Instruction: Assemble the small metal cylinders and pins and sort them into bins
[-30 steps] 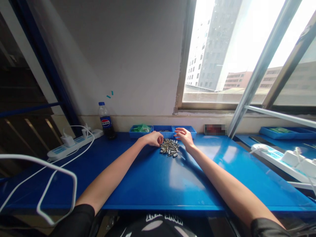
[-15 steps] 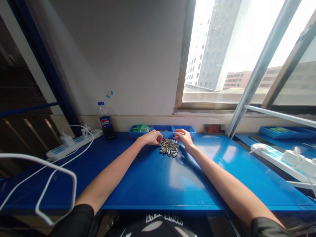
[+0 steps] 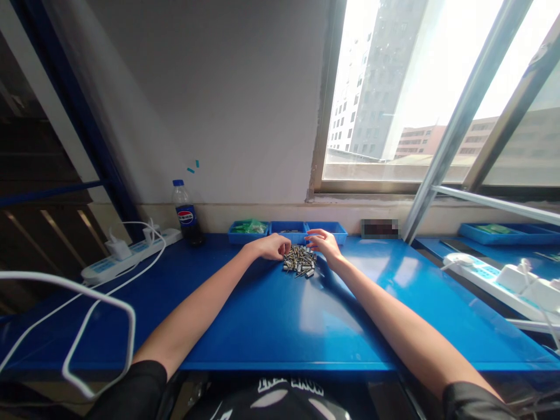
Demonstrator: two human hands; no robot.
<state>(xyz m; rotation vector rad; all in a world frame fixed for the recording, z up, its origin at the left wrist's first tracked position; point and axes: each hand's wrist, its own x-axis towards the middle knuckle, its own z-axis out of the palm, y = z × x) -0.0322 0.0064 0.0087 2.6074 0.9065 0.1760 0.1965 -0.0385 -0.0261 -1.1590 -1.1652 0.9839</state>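
A small heap of metal parts lies on the blue table, far out in front of me. My left hand rests at the heap's left edge with its fingers curled in. My right hand hovers at the heap's right side, fingers bent and pinched together over the parts. What either hand holds is too small to make out. Just behind the heap stand three shallow blue trays; the left tray holds green pieces.
A cola bottle stands at the back left next to a white power strip with chargers and looping white cables. Another power strip and more blue trays lie at the right. A window is behind.
Both hands stay at the heap with only small finger movements; the right hand's fingers have drawn a little closer together.
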